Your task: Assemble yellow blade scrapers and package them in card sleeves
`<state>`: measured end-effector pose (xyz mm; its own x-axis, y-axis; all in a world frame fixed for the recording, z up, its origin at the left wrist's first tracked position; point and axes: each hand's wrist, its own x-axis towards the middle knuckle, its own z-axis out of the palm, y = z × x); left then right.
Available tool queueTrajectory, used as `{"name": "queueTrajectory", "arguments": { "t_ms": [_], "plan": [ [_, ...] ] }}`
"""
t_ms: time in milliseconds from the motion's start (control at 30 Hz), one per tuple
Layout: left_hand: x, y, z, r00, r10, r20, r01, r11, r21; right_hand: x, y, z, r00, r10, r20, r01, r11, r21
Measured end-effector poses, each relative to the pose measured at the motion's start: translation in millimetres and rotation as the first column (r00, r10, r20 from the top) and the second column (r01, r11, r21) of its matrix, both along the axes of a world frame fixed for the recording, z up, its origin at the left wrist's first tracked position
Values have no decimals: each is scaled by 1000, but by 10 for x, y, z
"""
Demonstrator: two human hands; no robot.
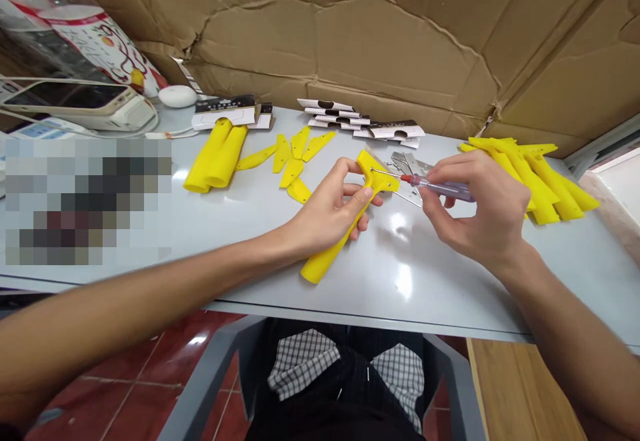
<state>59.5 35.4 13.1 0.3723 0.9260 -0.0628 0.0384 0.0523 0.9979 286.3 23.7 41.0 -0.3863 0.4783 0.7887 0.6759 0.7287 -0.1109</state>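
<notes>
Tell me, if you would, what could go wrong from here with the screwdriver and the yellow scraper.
The small screwdriver might slip off the yellow plastic scraper and jab the left hand, which grips close behind the scraper's head. The loose metal blades lying just beside the right hand could also nick its fingers if brushed.

I'm watching from the person's head, close above the table [440, 288], facing forward and down onto the left hand [325, 211] and right hand [475, 211].
</notes>
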Motion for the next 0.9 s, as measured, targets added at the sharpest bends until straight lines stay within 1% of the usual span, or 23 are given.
{"name": "queueTrajectory", "arguments": {
  "t_ms": [133,300,400,500,567,667,733,900],
  "plan": [
    [10,-13,14,1000,-2,-6,2,1000,-17,7,7,9,999,-6,-40,9,998,61],
    [15,-23,15,1000,-8,-16,7,1000,-7,-13,-8,12,987,-159,2,158,984,79],
    [10,-22,5,1000,-12,-21,12,1000,-6,-27,-14,9,982,-187,8,186,980,77],
    [5,-18,-5,1000,-14,-24,14,1000,-4,-31,-9,9,986,-168,16,168,985,37],
    [2,-14,-9,1000,-10,-20,10,1000,2,-29,0,14,991,-130,27,129,992,7],
    [0,-7,-7,1000,-5,-12,5,1000,12,-25,19,23,1000,-30,5,30,999,42],
    [2,-5,-3,1000,-3,-7,3,1000,17,-24,25,26,1000,8,-7,-7,997,73],
    [7,-12,7,1000,0,-13,0,1000,29,-32,0,16,1000,-13,-21,14,998,57]
  ]
}}
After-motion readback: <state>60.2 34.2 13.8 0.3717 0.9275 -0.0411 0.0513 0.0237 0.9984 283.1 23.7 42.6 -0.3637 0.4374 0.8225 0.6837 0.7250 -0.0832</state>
